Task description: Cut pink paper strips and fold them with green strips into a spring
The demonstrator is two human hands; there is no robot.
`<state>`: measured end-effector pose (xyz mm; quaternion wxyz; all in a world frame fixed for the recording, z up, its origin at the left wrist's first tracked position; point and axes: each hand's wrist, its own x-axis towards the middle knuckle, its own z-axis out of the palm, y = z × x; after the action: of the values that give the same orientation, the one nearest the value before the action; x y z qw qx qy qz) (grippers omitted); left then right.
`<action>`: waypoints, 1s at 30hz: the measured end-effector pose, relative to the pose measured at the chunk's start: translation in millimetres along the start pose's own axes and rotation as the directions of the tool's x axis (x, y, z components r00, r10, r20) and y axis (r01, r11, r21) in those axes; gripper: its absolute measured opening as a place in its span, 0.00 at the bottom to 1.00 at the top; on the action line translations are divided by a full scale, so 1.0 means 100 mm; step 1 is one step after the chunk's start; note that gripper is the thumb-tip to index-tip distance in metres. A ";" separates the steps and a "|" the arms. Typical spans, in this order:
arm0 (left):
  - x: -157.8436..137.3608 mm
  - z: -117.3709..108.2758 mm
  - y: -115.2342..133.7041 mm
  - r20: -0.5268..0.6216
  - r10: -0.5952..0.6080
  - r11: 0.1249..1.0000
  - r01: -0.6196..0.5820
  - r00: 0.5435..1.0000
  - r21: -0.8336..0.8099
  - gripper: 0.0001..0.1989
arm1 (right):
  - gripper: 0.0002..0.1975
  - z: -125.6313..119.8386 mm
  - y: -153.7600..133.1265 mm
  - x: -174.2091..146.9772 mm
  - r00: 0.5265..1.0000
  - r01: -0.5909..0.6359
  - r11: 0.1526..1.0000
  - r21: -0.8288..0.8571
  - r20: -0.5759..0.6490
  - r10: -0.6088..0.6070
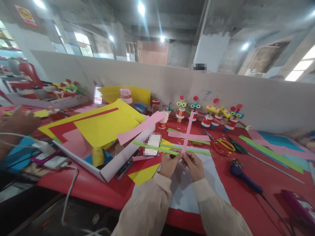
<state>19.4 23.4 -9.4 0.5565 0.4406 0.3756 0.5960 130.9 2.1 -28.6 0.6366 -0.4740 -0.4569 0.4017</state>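
Observation:
My left hand [169, 165] pinches the end of a green paper strip [155, 148], which stretches away to the left. Close beside it, my right hand [194, 166] is closed at the lower end of a pink paper strip [188, 131] that points up and away. The two strips meet at my fingertips, roughly at a right angle; how they are joined is hidden by the fingers. Both hands are over a pale sheet [185, 196] on the red table [246, 203]. Another green strip [199, 150] and a loose pink strip [197, 136] lie just beyond.
Scissors [223, 144], pliers [237, 146] and a blue glue gun [246, 178] lie to the right. Several paper-cup figures [180, 113] stand along the back. At left are a white box [118, 164], yellow sheets [105, 124] and another person's hand [21, 123].

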 end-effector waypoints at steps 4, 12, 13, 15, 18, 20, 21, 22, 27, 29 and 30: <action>-0.02 0.01 0.00 0.085 -0.004 1.000 0.006 0.996 -0.023 0.05 | 0.12 0.00 -0.01 0.01 1.000 0.015 1.000 -0.014 -0.023 -0.016; 0.01 0.01 -0.01 0.078 -0.074 0.995 0.079 0.994 -0.069 0.06 | 0.11 0.05 -0.02 0.01 0.999 -0.034 0.997 0.069 -0.001 0.034; 0.01 0.01 0.01 0.072 -0.079 0.994 0.083 0.994 -0.064 0.06 | 0.11 0.06 -0.03 0.01 0.999 -0.042 0.995 0.091 -0.007 0.043; 0.01 0.01 0.03 0.083 -0.091 0.993 0.097 0.992 -0.064 0.08 | 0.10 0.07 -0.06 0.02 0.997 -0.065 0.987 0.149 -0.030 0.071; 0.02 -0.01 0.04 0.118 -0.094 0.994 0.101 0.989 -0.053 0.06 | 0.10 0.07 -0.11 0.03 0.990 -0.100 0.963 0.250 -0.070 0.121; 0.03 -0.03 0.03 0.103 -0.097 0.994 0.101 0.990 -0.032 0.07 | 0.10 0.08 -0.13 0.03 0.986 -0.122 0.951 0.283 -0.077 0.150; 0.03 -0.03 0.03 0.096 -0.111 0.993 0.115 0.989 -0.035 0.08 | 0.10 0.08 -0.14 0.03 0.984 -0.132 0.948 0.289 -0.075 0.160; 0.03 -0.03 0.02 0.093 -0.132 0.989 0.138 0.987 -0.053 0.08 | 0.09 0.08 -0.15 0.03 0.984 -0.139 0.946 0.292 -0.069 0.166; 0.01 -0.01 0.02 0.112 -0.207 0.952 0.226 0.972 -0.204 0.14 | 0.08 0.08 -0.16 0.03 0.988 -0.139 0.950 0.280 -0.032 0.154; 0.01 -0.01 0.01 0.130 -0.211 0.946 0.236 0.969 -0.222 0.15 | 0.08 0.07 -0.16 0.03 0.989 -0.130 0.954 0.270 -0.026 0.142; 0.01 -0.01 0.01 0.138 -0.212 0.945 0.239 0.967 -0.222 0.15 | 0.08 0.07 -0.15 0.03 0.991 -0.122 0.957 0.263 -0.026 0.134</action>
<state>18.6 24.4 -9.1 0.6899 0.3580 0.3180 0.5429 126.2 3.6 -12.2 0.6759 -0.4232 -0.3545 0.4883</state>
